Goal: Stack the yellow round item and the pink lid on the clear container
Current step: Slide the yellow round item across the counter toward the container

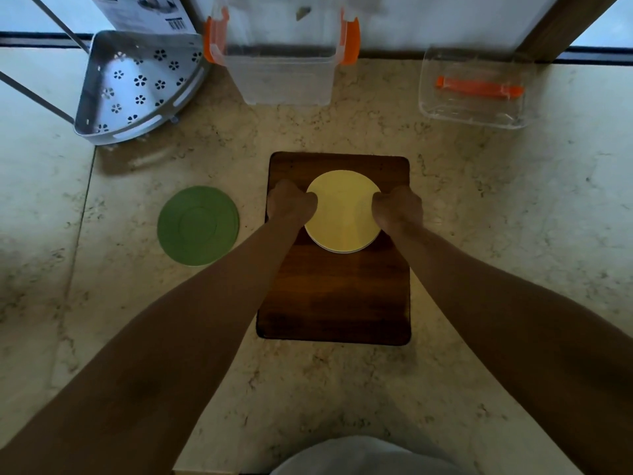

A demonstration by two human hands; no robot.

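Both hands down on a yellow round item (343, 210), one at each side. Left hand (290, 203) curled against the left edge, fingers folded under and out of sight; right hand (398, 209) curled the same way against the right edge. Gripping the rim or only pressing against it: cannot tell, fingertips hidden beneath the knuckles. Yellow round item lying flat, over the far half of a dark wooden cutting board (334, 286), with a thin pale edge (337, 250) showing under its near side, apparently something beneath it, not clear what. Cutting board resting on a marbled stone surface (496, 234).

Left of the board, apart from it, a green round silicone lid (198, 226), flat on the stone. Farther back, past the board's far edge, a clear container (282, 75) with orange latches (352, 39) at both sides, open at the top. Right of it, well apart, a clear rectangular lid (474, 89) carrying an orange handle (479, 88). At far left, a perforated metal corner shelf (137, 87) with flower-shaped holes, tilted, with a printed box (144, 12) behind it. Both forearms bare, reaching in from the near edge. At the bottom, a bit of pale cloth (363, 455).
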